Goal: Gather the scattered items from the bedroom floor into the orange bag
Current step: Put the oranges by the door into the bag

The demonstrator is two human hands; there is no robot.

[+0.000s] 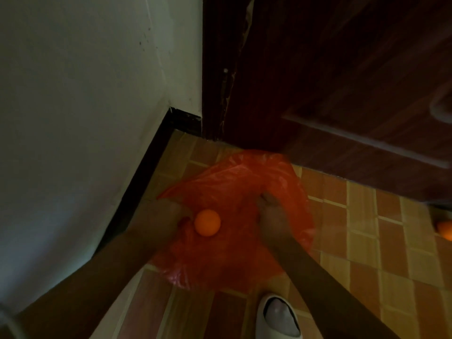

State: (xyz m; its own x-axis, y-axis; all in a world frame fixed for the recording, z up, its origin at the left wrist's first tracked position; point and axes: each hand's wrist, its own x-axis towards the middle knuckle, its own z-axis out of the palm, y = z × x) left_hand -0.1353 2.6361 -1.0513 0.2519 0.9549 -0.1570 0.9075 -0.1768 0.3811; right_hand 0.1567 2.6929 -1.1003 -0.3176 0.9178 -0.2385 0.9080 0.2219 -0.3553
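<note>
- Head view, looking down into a dim corner of the room: the left hand [162, 217] sits at the near-left edge of the orange bag [232, 255], and a fold of the thin plastic appears to be bunched at its fingers. The frame is dark and blurred, so whether those fingers are closed on the plastic cannot be told.
- The right hand [271, 216] lies over the bag's right half, fingers pointing away toward the door. It is smeared by motion blur, so its grip cannot be told either.
- An orange ball [208, 222] sits between the two hands, just beside the left one, against the bag's plastic. Whether it lies on top of the bag or inside it is not clear.
- The bag is spread out and crumpled on the tiled floor [367, 241], its far edge close to the foot of the dark wooden door [342, 81].
- A second orange ball [445, 230] lies on the floor at the right edge of the frame, well apart from the bag.
- A pale slipper [278, 316] on a socked foot stands on the tiles just near of the bag.
- A white wall [85, 94] with a dark skirting board [144, 177] runs along the left side into the corner.
</note>
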